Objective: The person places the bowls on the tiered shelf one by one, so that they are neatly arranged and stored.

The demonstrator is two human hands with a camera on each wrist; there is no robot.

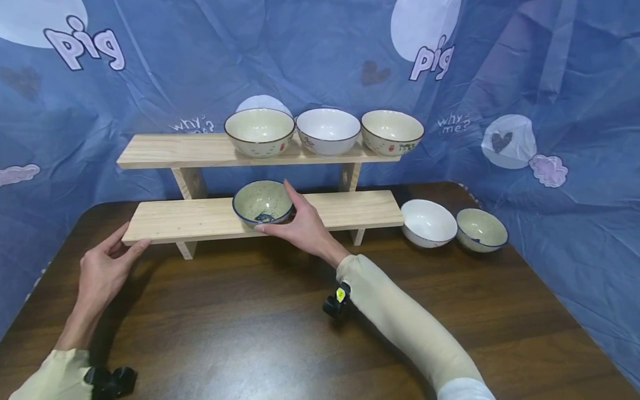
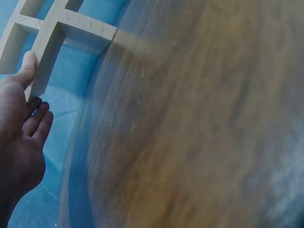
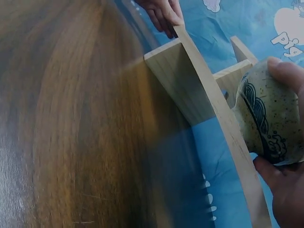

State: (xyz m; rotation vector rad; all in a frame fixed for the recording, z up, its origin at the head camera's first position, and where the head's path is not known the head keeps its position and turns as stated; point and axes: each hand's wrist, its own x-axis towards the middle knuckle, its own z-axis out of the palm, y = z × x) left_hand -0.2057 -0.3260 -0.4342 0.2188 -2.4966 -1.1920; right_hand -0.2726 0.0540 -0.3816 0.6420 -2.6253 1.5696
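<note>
My right hand (image 1: 309, 225) grips a speckled green bowl (image 1: 262, 201) with a blue rim, thumb at the near side and fingers at the right. The bowl is at the lower board of a two-tier wooden shelf (image 1: 182, 219), left of its middle. In the right wrist view, a blue wave pattern shows on the outside of the bowl (image 3: 268, 116); whether its base touches the board is hard to tell. At the board's left end, my left hand (image 1: 104, 271) pinches the wood, and the left wrist view shows the thumb (image 2: 29, 66) on one face with fingers around the edge.
On the upper board stand a cream bowl (image 1: 260, 133), a white bowl (image 1: 328, 132) and another cream bowl (image 1: 392, 133). Right of the shelf, a white bowl (image 1: 429, 223) and a green bowl (image 1: 481, 230) sit on the brown table (image 1: 280, 311). A blue cloth (image 1: 320, 50) hangs behind.
</note>
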